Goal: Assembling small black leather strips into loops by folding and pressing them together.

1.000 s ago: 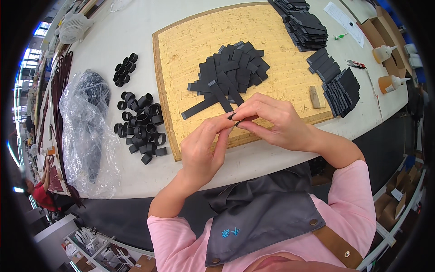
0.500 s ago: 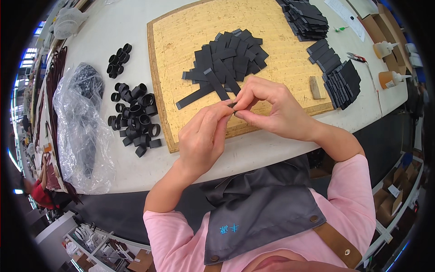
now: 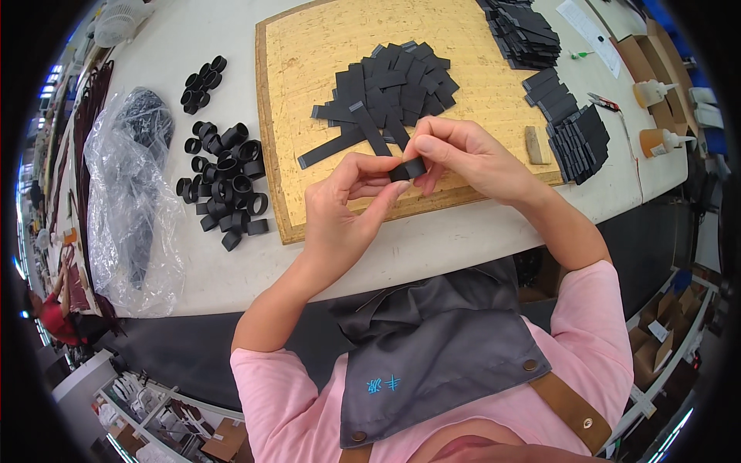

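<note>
Both hands pinch one black loop

Left hand (image 3: 343, 208) and right hand (image 3: 463, 158) each grip the black loop (image 3: 407, 170), probably folded strip, over the cork board (image 3: 309, 54)'s near edge; strip pile (image 3: 390, 89) at 12, finished loops (image 3: 228, 189) at 9, bare tabletop (image 3: 432, 239) at 6.

black strip (image 3: 407, 169) | short, bent into a small loop | pinched at both ends between left hand (image 3: 347, 208) and right hand (image 3: 463, 158) | held above cork board's near edge

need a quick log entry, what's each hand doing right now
Left hand: closed, pinching the black strip loop.
Right hand: closed, pinching the same loop from the other side.
</note>
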`<state>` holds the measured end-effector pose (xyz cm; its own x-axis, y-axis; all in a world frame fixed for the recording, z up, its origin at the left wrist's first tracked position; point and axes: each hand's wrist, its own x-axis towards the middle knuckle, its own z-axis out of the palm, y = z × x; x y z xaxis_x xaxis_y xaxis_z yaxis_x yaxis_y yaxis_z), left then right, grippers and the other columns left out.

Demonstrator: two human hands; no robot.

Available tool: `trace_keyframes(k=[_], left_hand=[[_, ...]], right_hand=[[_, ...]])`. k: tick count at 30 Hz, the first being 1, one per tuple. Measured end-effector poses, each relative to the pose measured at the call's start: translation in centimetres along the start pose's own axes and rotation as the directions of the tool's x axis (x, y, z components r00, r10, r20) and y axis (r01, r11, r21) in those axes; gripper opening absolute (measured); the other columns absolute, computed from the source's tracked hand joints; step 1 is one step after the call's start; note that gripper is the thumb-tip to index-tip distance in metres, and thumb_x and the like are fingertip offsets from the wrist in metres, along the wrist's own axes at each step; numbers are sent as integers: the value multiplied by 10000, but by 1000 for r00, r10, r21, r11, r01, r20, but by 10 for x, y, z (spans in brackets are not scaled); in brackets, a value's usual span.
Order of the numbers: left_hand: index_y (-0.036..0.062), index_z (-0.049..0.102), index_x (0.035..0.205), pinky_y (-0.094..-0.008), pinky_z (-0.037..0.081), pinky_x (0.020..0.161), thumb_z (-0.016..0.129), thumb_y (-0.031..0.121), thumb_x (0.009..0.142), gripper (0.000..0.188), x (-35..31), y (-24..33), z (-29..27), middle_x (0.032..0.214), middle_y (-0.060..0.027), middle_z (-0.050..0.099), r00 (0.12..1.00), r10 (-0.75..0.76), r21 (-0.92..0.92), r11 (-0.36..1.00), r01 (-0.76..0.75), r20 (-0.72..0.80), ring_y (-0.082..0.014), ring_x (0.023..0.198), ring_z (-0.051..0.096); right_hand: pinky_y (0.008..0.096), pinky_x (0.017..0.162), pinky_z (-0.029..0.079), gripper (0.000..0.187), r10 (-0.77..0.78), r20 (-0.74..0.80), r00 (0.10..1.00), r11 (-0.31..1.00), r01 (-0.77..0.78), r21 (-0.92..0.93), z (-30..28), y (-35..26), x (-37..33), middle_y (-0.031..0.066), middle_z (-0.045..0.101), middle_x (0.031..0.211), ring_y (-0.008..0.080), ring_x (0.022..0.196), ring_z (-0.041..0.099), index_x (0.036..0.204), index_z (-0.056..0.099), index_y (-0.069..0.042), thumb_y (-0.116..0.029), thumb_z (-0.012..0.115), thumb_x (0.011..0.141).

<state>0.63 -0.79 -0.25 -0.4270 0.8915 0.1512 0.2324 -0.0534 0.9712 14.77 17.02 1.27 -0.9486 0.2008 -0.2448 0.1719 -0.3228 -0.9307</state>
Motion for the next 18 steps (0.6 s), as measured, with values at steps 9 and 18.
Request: trace_keyframes(k=[9,18], left_hand=[[-54,673,1077,-278,634,828,755,-20,901,197,1,4,-3,982,-100,743,1000,-25,32,999,25,-11,-171,914,764],[-62,680,1085,-291,636,832,750,-11,907,197,0,2,-3,971,-116,749,1000,-26,-1,1000,26,4,-177,909,763]], right_hand=[[222,837,545,227,-82,37,996,979,87,-187,0,1,-1,29,666,1008,73,903,670,1147,644,-10,-71,732,947],[228,816,569,226,-26,31,999,988,30,-152,-4,-4,1,29,670,987,91,893,693,1121,657,12,-42,746,921]])
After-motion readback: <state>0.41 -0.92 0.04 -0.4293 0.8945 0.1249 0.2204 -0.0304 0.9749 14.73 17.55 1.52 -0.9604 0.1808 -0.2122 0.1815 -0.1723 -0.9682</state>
